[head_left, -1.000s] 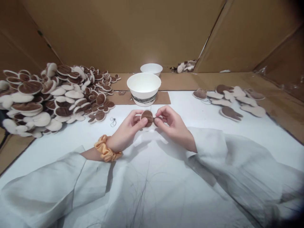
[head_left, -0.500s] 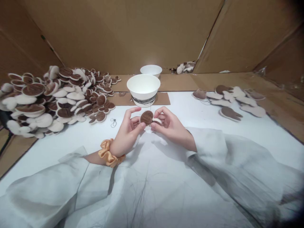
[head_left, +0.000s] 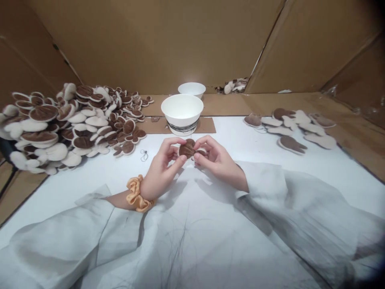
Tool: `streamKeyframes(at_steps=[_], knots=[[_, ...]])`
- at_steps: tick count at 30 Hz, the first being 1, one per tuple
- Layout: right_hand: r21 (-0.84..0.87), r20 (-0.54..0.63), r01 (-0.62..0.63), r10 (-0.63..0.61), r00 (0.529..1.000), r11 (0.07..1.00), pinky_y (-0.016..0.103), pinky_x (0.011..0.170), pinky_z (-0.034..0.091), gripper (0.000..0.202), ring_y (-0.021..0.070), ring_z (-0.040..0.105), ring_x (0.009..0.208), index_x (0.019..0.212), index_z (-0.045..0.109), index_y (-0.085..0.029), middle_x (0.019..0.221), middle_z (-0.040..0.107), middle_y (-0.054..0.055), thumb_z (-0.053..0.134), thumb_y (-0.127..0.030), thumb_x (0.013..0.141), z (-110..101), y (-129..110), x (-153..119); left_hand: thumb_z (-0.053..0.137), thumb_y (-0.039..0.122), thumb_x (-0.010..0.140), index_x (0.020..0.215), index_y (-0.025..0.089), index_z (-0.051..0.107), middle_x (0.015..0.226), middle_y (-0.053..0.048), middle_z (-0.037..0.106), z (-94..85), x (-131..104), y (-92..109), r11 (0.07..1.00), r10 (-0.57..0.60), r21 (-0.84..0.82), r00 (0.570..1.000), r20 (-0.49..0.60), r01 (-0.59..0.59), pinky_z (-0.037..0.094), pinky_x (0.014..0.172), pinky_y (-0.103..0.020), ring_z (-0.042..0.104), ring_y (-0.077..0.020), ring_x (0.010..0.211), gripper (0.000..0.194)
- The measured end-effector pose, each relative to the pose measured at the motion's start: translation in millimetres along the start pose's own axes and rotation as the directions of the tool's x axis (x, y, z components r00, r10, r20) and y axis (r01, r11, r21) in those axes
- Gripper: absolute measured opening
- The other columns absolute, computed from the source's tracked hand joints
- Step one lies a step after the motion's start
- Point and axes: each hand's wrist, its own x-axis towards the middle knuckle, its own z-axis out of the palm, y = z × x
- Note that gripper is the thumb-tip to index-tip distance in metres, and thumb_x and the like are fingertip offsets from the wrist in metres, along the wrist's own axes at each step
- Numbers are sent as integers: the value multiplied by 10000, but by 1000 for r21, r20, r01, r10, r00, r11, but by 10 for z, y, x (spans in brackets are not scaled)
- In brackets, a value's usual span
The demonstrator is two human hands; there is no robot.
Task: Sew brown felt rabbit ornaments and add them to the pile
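A small brown plush piece (head_left: pixel 187 149) with rounded lobes is held up between both hands, just in front of the white bowl. My left hand (head_left: pixel 168 160) pinches its left edge between thumb and fingers. On the other side, my right hand (head_left: pixel 215 158) has its thumb and fingertips closed on the ear-like lobes, partly covering them. Whether a needle or thread is in the fingers cannot be made out. A small tangle of dark thread (head_left: pixel 144 155) lies on the white tabletop left of my left hand.
A white bowl (head_left: pixel 182 110) wound with dark thread stands ahead, with another white bowl (head_left: pixel 192 89) behind it. Brown-and-cream plush pieces (head_left: pixel 60 128) are heaped at left. Several flat plush pieces (head_left: pixel 291 143) lie at right. Cardboard walls (head_left: pixel 168 44) enclose the table.
The plush piece has turned in my fingers: its lobes now show brown where a pale side showed before. My left index finger has come down onto its upper edge.
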Motion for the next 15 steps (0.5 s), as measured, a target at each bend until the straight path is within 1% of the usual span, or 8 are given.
streamKeyframes(at_steps=[5, 9, 15], knots=[[-64, -1, 33, -34, 999, 997, 244, 604, 409, 112, 90, 496, 655, 868, 442, -197, 818, 492, -7, 515, -172, 787, 2, -10, -11, 534, 230, 823, 1025, 184, 497, 935, -47, 587, 4, 20, 4, 999, -22, -33, 1000, -18, 21, 455, 761, -273, 574, -144, 842, 210], [-59, -5, 28, -28, 1000, 998, 243, 612, 418, 137, 107, 509, 723, 840, 441, -195, 841, 493, 1, 555, -179, 765, 7, -7, -10, 578, 219, 789, 947, 170, 560, 995, -53, 606, 13, 28, 22, 997, -57, -58, 996, -68, 53, 482, 731, -248, 594, -144, 867, 167], [-8, -43, 20, -21, 999, 1000, 257, 628, 435, 150, 98, 510, 690, 777, 437, -190, 782, 484, -15, 579, -160, 742, 18, -17, 12, 648, 203, 725, 857, 144, 610, 878, -42, 654, 21, 43, 49, 987, -128, -114, 981, -148, 112, 510, 714, -245, 628, -147, 813, 150]])
